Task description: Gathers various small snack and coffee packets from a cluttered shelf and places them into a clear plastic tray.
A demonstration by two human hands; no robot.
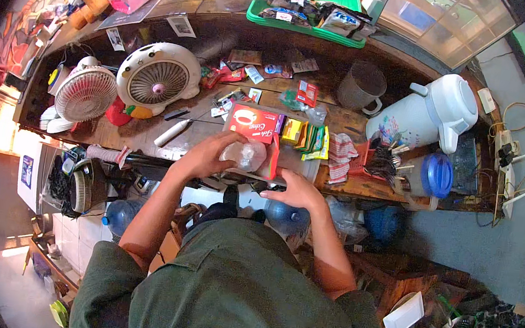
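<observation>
Both hands meet at the counter edge: we note our left hand gripping the clear plastic bag, nearer it than our right hand, curled just beside on the clear box.

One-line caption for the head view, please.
Left hand grips a clear plastic bag beside a red box; right hand rests at the cluttered wooden counter's edge.
</observation>
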